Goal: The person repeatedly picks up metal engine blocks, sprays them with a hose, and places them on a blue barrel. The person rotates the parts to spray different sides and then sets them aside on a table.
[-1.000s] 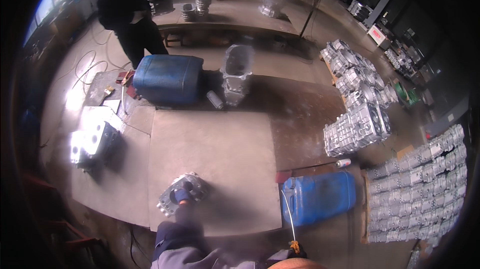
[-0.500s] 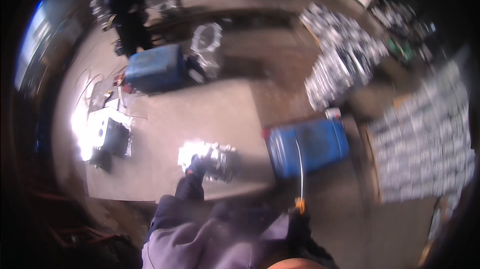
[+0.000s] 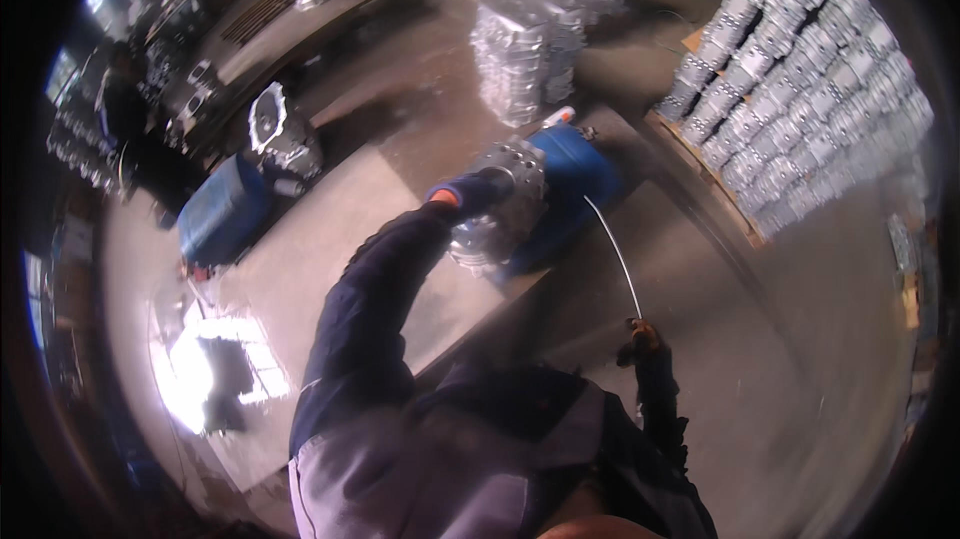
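My left hand (image 3: 480, 191), in a dark glove with an orange cuff, is stretched forward and closed on a silver cast-metal housing (image 3: 518, 171). The housing stands tilted against the near left side of a blue plastic drum (image 3: 580, 174) lying on its side; whether it rests on the drum, I cannot tell. Lower right, my gloved right hand (image 3: 643, 341) is wrapped round the lower end of a thin, slightly bent metal rod (image 3: 622, 261). The rod points up and to the left, its tip near the drum's edge. Its handle is mostly hidden by the fingers.
Stacked castings on a pallet (image 3: 740, 201) rise at the right. Another pile of castings (image 3: 525, 59) stands beyond the drum. Left, a second blue drum (image 3: 225, 214) lies beside an upright housing (image 3: 270, 124), near a person in dark clothing (image 3: 145, 149). A pale board (image 3: 320, 249) covers the floor.
My left hand has carried the housing from the pale board to the right, up to the blue drum. My view has turned to the right. The rod is still in my right hand.
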Demonstrator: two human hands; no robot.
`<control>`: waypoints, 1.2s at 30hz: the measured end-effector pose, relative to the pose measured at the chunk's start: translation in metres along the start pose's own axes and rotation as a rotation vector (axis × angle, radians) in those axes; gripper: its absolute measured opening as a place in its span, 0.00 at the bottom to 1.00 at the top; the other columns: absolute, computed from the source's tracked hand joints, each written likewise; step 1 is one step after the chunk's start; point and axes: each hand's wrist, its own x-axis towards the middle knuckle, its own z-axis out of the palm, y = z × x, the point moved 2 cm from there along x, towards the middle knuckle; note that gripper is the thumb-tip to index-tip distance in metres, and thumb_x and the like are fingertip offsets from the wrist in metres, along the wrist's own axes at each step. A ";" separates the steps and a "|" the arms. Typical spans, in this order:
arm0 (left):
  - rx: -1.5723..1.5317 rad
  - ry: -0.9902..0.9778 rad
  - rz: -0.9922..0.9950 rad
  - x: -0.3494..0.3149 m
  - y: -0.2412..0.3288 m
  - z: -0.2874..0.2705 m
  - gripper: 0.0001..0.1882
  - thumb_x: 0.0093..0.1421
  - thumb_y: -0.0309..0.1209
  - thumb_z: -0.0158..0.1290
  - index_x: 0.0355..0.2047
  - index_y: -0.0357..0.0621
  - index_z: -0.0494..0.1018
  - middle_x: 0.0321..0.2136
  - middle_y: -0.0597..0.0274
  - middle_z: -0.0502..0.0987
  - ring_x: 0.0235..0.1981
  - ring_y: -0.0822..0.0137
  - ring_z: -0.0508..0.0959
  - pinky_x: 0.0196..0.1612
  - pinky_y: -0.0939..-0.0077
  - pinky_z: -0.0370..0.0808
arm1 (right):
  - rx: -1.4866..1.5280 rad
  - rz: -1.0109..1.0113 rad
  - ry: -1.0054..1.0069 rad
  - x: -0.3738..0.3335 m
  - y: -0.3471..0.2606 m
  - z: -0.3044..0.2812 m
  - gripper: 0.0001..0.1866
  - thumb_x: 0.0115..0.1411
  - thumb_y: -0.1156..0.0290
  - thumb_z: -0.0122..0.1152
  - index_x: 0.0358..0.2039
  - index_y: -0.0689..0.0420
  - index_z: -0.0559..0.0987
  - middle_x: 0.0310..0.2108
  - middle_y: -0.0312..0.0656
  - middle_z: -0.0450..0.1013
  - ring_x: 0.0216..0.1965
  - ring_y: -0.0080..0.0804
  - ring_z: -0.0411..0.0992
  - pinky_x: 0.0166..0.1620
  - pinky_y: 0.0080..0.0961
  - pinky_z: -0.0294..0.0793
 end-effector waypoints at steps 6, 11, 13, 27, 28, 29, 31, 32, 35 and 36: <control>-0.004 -0.169 0.086 0.079 0.034 0.056 0.20 0.51 0.30 0.62 0.46 0.47 0.77 0.44 0.54 0.79 0.45 0.57 0.78 0.49 0.67 0.74 | -0.141 0.221 0.179 -0.001 -0.086 0.013 0.17 0.66 0.57 0.58 0.45 0.57 0.78 0.21 0.34 0.72 0.22 0.23 0.70 0.28 0.23 0.72; 0.501 0.027 0.624 0.075 0.016 0.091 0.22 0.50 0.34 0.63 0.45 0.41 0.75 0.42 0.48 0.78 0.48 0.50 0.76 0.52 0.63 0.71 | -0.791 -0.148 0.217 0.056 -0.117 0.050 0.18 0.63 0.54 0.58 0.41 0.56 0.79 0.25 0.44 0.76 0.27 0.43 0.75 0.33 0.35 0.75; 0.565 0.183 0.740 0.078 0.002 0.099 0.23 0.50 0.39 0.63 0.44 0.40 0.75 0.42 0.47 0.77 0.48 0.47 0.74 0.56 0.61 0.68 | -0.932 -0.122 0.164 0.078 -0.125 0.069 0.20 0.61 0.52 0.58 0.40 0.57 0.80 0.28 0.48 0.77 0.31 0.51 0.76 0.36 0.39 0.75; 0.532 0.883 0.322 -0.046 -0.119 0.082 0.27 0.56 0.42 0.54 0.55 0.48 0.69 0.49 0.50 0.73 0.56 0.50 0.68 0.64 0.50 0.54 | -0.955 0.124 0.110 0.122 -0.132 0.098 0.24 0.58 0.46 0.59 0.36 0.55 0.81 0.34 0.54 0.78 0.39 0.56 0.75 0.42 0.40 0.75; 0.536 0.912 0.281 -0.068 -0.156 0.082 0.26 0.56 0.40 0.54 0.55 0.48 0.69 0.47 0.50 0.75 0.55 0.51 0.70 0.63 0.50 0.56 | -0.974 0.106 0.093 0.124 -0.131 0.101 0.24 0.58 0.45 0.59 0.37 0.55 0.81 0.35 0.53 0.78 0.39 0.56 0.76 0.43 0.40 0.75; 0.509 0.886 0.233 -0.093 -0.199 0.083 0.25 0.56 0.39 0.53 0.54 0.47 0.70 0.43 0.50 0.78 0.50 0.51 0.74 0.59 0.52 0.63 | -1.060 0.092 0.074 0.124 -0.130 0.103 0.24 0.58 0.45 0.59 0.37 0.55 0.81 0.35 0.53 0.78 0.40 0.55 0.76 0.43 0.41 0.75; 0.492 0.453 -0.424 -0.131 -0.303 0.083 0.18 0.54 0.33 0.51 0.45 0.43 0.78 0.36 0.42 0.80 0.41 0.45 0.80 0.47 0.55 0.74 | -0.970 0.035 0.049 0.121 -0.127 0.106 0.24 0.57 0.44 0.59 0.37 0.54 0.81 0.35 0.52 0.78 0.41 0.55 0.76 0.44 0.42 0.75; 0.574 0.253 -0.525 -0.155 -0.351 0.086 0.16 0.52 0.31 0.52 0.40 0.44 0.80 0.37 0.41 0.80 0.41 0.44 0.80 0.44 0.55 0.76 | -0.975 0.042 0.026 0.119 -0.126 0.107 0.24 0.57 0.45 0.59 0.38 0.54 0.81 0.36 0.53 0.78 0.41 0.55 0.75 0.44 0.42 0.75; 0.705 -0.322 -0.443 -0.226 -0.461 0.102 0.22 0.54 0.46 0.62 0.41 0.42 0.80 0.45 0.48 0.79 0.48 0.56 0.79 0.49 0.63 0.74 | -0.968 0.040 -0.027 0.109 -0.125 0.105 0.24 0.57 0.46 0.61 0.40 0.54 0.80 0.37 0.54 0.77 0.41 0.57 0.75 0.43 0.43 0.75; 0.591 -0.341 -0.484 -0.245 -0.483 0.106 0.21 0.56 0.43 0.59 0.42 0.39 0.78 0.44 0.44 0.79 0.45 0.52 0.79 0.46 0.58 0.75 | -0.939 0.006 -0.031 0.105 -0.126 0.105 0.23 0.57 0.46 0.61 0.40 0.54 0.80 0.36 0.54 0.77 0.40 0.57 0.75 0.43 0.43 0.75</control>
